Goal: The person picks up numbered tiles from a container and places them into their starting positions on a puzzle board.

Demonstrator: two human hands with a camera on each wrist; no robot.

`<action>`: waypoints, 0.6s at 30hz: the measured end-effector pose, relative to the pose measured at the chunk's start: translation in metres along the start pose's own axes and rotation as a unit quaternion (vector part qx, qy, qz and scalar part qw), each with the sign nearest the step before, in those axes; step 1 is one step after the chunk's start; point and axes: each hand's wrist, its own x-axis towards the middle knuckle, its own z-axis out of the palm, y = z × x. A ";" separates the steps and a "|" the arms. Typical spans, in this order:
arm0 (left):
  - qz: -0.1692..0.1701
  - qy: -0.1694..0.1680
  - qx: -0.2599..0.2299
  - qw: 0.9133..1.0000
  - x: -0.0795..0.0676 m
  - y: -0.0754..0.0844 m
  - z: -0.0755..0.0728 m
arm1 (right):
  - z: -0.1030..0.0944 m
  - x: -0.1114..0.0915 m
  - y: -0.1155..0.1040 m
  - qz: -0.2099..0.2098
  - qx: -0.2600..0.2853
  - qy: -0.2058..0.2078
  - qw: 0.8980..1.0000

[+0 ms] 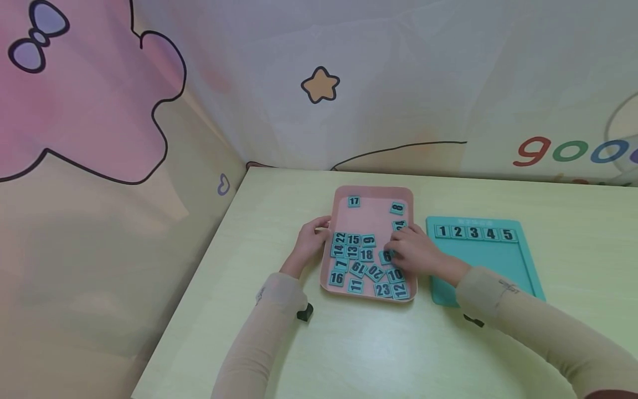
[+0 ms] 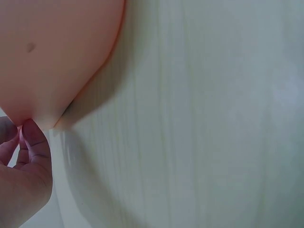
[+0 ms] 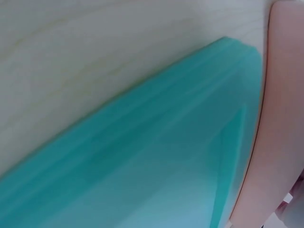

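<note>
One tray point(image 1: 372, 213) mid-frame: left hand point(image 1: 310, 239) pinches its rim; right hand point(image 1: 415, 250), fingers curled, hold unclear, should pinch tile 6 point(image 1: 384, 257) edgewise.

Right grip point(image 1: 412, 252) partly covers number tile 24 point(image 1: 399, 223) and a tile showing 6 point(image 1: 384, 257). Right sleeve point(image 1: 528, 310) hides part of the turquoise number board point(image 1: 483, 263); its heading point(image 1: 475, 222) is too faint to read. Wall lettering point(image 1: 570, 151) is cut off rightward. Left wrist view: left grip point(image 2: 26, 178) and pink tray point(image 2: 57, 57) are cut by the left edge.
</note>
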 end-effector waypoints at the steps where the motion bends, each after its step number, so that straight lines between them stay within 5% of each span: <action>1: 0.000 0.000 0.001 1.000 0.000 0.000 0.000 | 0.000 0.000 0.000 0.001 0.000 -0.001 1.000; 18: 0.009 0.001 0.001 1.000 0.000 0.000 -0.001 | -0.001 0.003 -0.003 0.038 0.040 -0.008 0.998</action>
